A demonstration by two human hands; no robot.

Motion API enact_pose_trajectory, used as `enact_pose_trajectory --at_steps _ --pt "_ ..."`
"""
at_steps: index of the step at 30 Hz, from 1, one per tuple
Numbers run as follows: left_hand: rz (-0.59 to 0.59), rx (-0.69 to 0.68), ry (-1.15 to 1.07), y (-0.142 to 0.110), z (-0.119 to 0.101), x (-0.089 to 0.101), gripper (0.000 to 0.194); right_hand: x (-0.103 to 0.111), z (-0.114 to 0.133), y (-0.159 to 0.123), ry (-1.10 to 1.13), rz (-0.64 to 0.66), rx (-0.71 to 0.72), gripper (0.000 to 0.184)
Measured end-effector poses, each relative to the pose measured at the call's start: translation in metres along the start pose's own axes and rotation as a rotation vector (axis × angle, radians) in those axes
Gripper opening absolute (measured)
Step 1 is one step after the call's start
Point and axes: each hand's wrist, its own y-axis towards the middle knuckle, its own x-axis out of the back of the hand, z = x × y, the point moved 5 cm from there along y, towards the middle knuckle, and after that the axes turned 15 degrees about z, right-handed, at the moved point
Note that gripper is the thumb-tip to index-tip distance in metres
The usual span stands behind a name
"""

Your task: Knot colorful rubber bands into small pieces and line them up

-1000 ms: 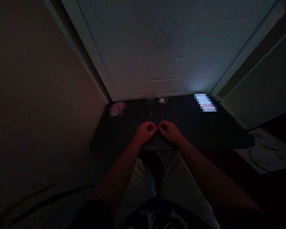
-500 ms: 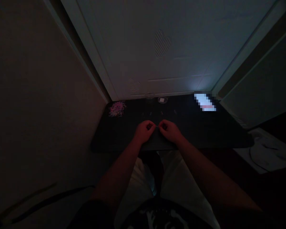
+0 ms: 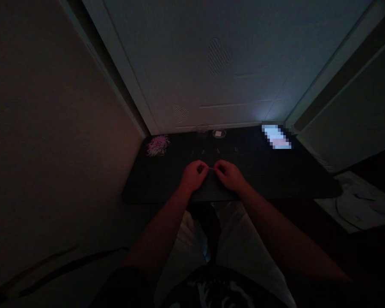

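My left hand (image 3: 194, 173) and my right hand (image 3: 227, 172) face each other above the dark table (image 3: 266, 179). Each pinches one end of a short, thin pale strip (image 3: 211, 168) stretched between the fingertips; it is too small and dim to tell its kind. Beyond the hands, several tiny thin pieces lie in a loose row, among them a pale pair (image 3: 217, 151) and another little bunch (image 3: 235, 149). At the table's far left is a tangled heap of thin pink and white strips (image 3: 158, 146).
A clear round dish (image 3: 202, 128) and a round lid-like piece with a white square (image 3: 219, 134) stand along the back edge. A bright, blurred-out screen (image 3: 276, 137) glows at the back right. A white door (image 3: 167, 64) with striped hearts rises directly behind the table.
My hands have drawn very slightly apart, so a little more of the strip shows between them. The picture has become a bit brighter.
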Motion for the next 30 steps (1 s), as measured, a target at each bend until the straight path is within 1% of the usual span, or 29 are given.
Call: enact_pose_trajectory --at_steps 3,5,7,10,11,12,13,16,18,22,26,30 --pt "-0.009 -0.011 0.017 0.000 0.000 0.000 0.013 0.002 0.001 -0.001 0.051 -0.015 0.023 0.008" --pt "-0.037 -0.013 0.016 0.001 0.001 0.002 0.014 0.004 0.000 -0.002 0.087 -0.038 0.032 0.008" --pt "-0.100 0.006 -0.009 0.002 0.004 0.005 0.015 0.007 -0.001 -0.004 0.124 -0.080 0.021 0.009" --pt "-0.234 0.066 -0.058 0.001 0.010 0.012 0.016 0.010 -0.003 -0.006 0.152 -0.144 -0.002 0.011" --pt "-0.259 0.080 -0.064 0.000 0.011 0.013 0.016 0.011 -0.003 -0.006 0.153 -0.154 -0.005 0.011" --pt "-0.257 0.080 -0.064 0.000 0.011 0.013 0.016 0.010 -0.004 -0.006 0.154 -0.155 -0.005 0.010" --pt "-0.228 0.066 -0.056 0.000 0.009 0.012 0.016 0.010 -0.004 -0.005 0.155 -0.150 -0.004 0.010" --pt "-0.046 -0.016 0.000 0.001 0.002 0.002 0.015 0.006 -0.005 -0.003 0.144 -0.116 -0.007 0.009" --pt "0.035 -0.041 0.041 0.000 0.000 -0.002 0.014 0.004 -0.005 -0.002 0.123 -0.108 -0.024 0.009" --pt "0.039 -0.033 0.066 0.000 0.002 -0.004 0.016 0.006 -0.005 -0.003 0.081 -0.148 -0.064 0.009" --pt "0.040 -0.015 0.064 0.001 0.003 -0.004 0.016 0.010 -0.006 -0.005 0.035 -0.226 -0.101 0.010" --pt "0.042 0.010 0.059 0.001 0.003 -0.004 0.016 0.014 -0.012 -0.004 -0.002 -0.314 -0.222 0.012"
